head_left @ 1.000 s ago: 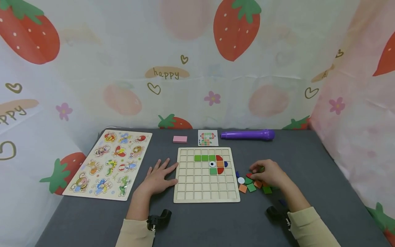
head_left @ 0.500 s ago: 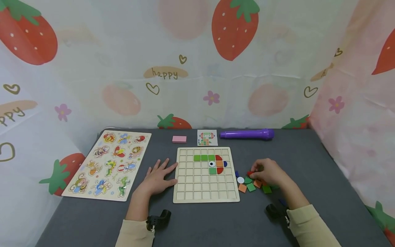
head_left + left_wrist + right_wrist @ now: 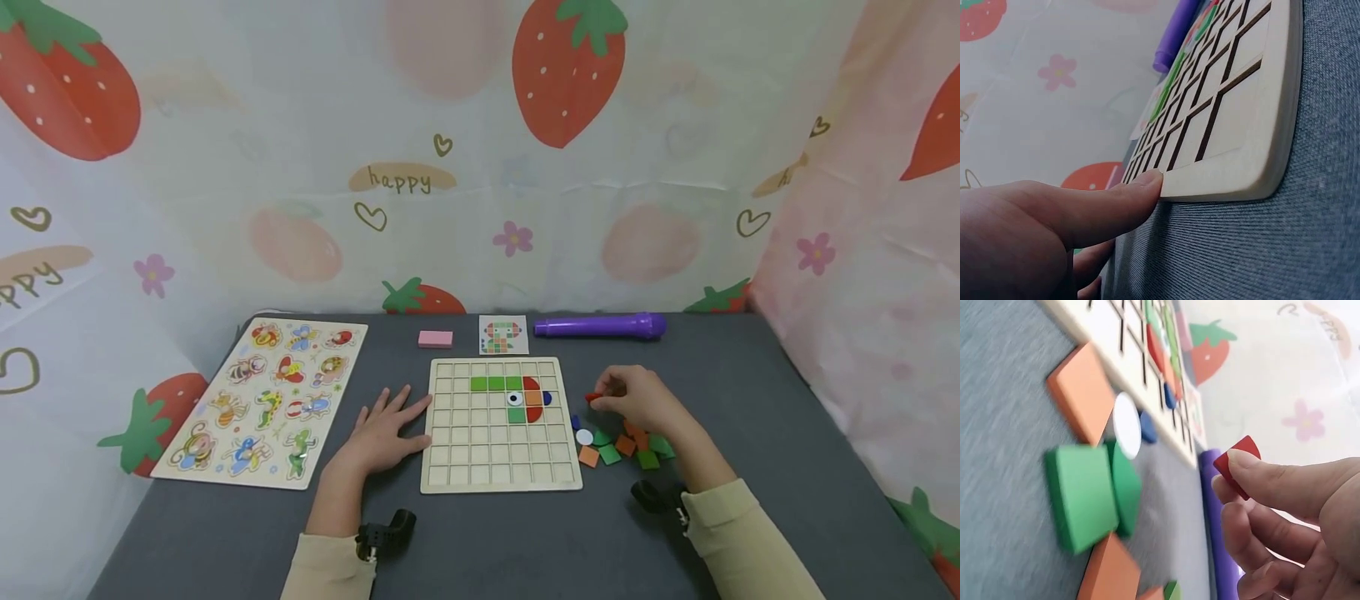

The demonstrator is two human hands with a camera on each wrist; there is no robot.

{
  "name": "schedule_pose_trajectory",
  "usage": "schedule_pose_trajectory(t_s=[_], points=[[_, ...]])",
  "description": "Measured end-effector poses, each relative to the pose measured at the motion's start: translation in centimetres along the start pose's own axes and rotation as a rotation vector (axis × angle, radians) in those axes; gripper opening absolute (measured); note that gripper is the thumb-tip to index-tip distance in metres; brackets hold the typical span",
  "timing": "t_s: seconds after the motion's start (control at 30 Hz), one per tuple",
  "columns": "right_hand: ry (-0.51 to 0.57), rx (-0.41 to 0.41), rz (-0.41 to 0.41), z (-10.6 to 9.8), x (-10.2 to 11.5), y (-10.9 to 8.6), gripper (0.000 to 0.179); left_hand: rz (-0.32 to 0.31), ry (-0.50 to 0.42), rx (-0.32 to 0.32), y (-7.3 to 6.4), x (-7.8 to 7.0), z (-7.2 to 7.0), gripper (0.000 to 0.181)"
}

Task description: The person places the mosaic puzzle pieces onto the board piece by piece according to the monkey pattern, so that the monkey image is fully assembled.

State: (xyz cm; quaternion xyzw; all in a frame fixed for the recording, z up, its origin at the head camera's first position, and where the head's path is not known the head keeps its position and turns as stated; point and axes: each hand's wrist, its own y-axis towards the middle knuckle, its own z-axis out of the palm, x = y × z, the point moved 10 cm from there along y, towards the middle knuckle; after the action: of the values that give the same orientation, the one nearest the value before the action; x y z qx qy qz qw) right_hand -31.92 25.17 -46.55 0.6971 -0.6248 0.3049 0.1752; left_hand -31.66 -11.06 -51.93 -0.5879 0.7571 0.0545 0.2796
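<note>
In the head view, a wooden grid board [image 3: 477, 454] lies at mid-table with green, red, orange and blue tiles and an eye disc [image 3: 514, 398] set in its upper cells. My left hand [image 3: 381, 437] lies with fingers spread at the board's left side. The left wrist view has its thumb [image 3: 1129, 203] against the board's edge. Between thumb and index finger, my right hand [image 3: 637, 402] pinches a red tile with a curved side [image 3: 1250, 446], above the table right of the board. Below it lie loose tiles: a white disc [image 3: 584, 437], orange squares [image 3: 588, 456] and green pieces [image 3: 648, 460].
Behind the board are a picture card [image 3: 503, 335], a pink block [image 3: 436, 339] and a purple microphone-shaped tube [image 3: 600, 326]. A board with insect pictures [image 3: 322, 412] lies at the left. A strawberry-print cloth [image 3: 465, 250] hangs along the back.
My right hand has picked the red tile out of the loose pile and moved it up and left toward the board. My left hand stays where it was.
</note>
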Motion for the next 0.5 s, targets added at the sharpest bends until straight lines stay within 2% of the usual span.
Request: schedule_pose_trajectory(t_s=[0.3,0.5], points=[[0.015,0.011,-0.051,0.8,2.8,1.8,0.009,0.002,-0.004,0.006,0.0,0.0,0.0,0.071],[0.069,0.032,-0.073,1.8,3.9,3.5,0.018,0.005,-0.009,-0.003,0.0,0.0,0.0,0.071]])
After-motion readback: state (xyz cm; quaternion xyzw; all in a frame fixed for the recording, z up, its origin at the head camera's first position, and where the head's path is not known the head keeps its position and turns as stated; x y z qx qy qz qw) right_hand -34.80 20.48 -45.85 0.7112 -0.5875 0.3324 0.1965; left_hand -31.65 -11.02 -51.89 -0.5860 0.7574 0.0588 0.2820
